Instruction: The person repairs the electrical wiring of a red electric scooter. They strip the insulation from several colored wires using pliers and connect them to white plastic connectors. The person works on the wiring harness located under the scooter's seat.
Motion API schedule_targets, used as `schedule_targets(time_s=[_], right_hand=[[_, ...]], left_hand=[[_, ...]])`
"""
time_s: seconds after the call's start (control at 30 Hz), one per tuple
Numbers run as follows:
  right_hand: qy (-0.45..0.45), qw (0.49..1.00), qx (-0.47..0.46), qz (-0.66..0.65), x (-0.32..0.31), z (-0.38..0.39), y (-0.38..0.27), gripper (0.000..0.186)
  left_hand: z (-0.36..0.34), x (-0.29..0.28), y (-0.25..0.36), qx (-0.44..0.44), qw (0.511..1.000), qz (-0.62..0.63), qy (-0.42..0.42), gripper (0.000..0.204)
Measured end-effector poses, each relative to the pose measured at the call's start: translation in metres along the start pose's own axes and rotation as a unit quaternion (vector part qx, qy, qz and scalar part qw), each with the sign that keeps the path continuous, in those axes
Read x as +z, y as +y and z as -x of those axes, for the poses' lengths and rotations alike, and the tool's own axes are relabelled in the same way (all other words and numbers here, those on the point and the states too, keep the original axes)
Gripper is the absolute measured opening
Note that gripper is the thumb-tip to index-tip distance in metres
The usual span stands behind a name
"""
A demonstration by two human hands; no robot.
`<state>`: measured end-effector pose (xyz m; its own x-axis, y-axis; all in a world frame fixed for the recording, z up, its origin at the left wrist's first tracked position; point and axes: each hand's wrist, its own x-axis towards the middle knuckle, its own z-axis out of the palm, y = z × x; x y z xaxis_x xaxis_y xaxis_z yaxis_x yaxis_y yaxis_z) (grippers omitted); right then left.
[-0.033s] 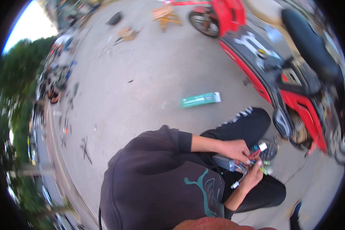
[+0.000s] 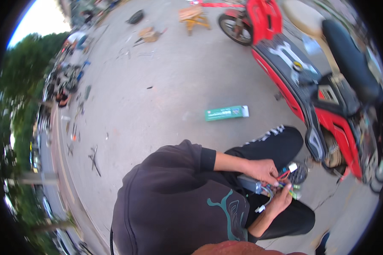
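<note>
My left hand [image 2: 266,172] pinches a bundle of coloured wires [image 2: 284,175] above my lap. Just below and to the right of it, my right hand [image 2: 281,197] has its fingers closed on the same bundle, near a yellow-green wire end. A silver-grey box-shaped unit [image 2: 249,182] lies under my left hand, with wires running from it. White plastic connectors [image 2: 292,167] stick up above my fingers and hang beside my right wrist [image 2: 260,208]. A dark round object [image 2: 300,173], partly hidden by the wires, is on the ground just beyond my hands.
A red scooter [image 2: 281,85] stands at my right, with loose parts on its footboard. A green carton [image 2: 226,113] lies ahead on the concrete [image 2: 166,85]. A wooden stool [image 2: 193,19], a small box [image 2: 149,34] and several scattered tools [image 2: 93,161] lie farther off.
The view has shifted slightly, so the scooter, carton and stool appear a little lower and farther right. My hands stay on the wires with only a slight shift.
</note>
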<state>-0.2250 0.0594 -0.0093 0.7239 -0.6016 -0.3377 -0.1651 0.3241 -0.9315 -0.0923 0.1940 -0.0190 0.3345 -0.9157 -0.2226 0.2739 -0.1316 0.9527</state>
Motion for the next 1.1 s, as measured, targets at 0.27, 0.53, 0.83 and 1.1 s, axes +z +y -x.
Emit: schedule_targets(time_s=[0.27, 0.53, 0.83, 1.1], right_hand=[[-0.199, 0.968, -0.089, 0.122, 0.015, 0.006, -0.013, 0.048], [-0.302, 0.905, 0.002, 0.299, 0.044, -0.014, -0.065, 0.031], [-0.108, 0.983, -0.053, 0.139, 0.023, -0.004, -0.01, 0.027], [-0.209, 0.954, -0.119, 0.18, 0.023, 0.005, -0.018, 0.029]], left_hand=[[0.048, 0.01, -0.034, -0.088, 0.934, 0.137, 0.319, 0.035], [0.066, 0.007, 0.022, 0.222, 0.878, -0.301, 0.3, 0.049], [0.021, 0.022, 0.037, 0.309, 0.847, -0.371, 0.224, 0.094], [-0.013, 0.017, 0.035, 0.166, 0.981, -0.072, 0.065, 0.091]])
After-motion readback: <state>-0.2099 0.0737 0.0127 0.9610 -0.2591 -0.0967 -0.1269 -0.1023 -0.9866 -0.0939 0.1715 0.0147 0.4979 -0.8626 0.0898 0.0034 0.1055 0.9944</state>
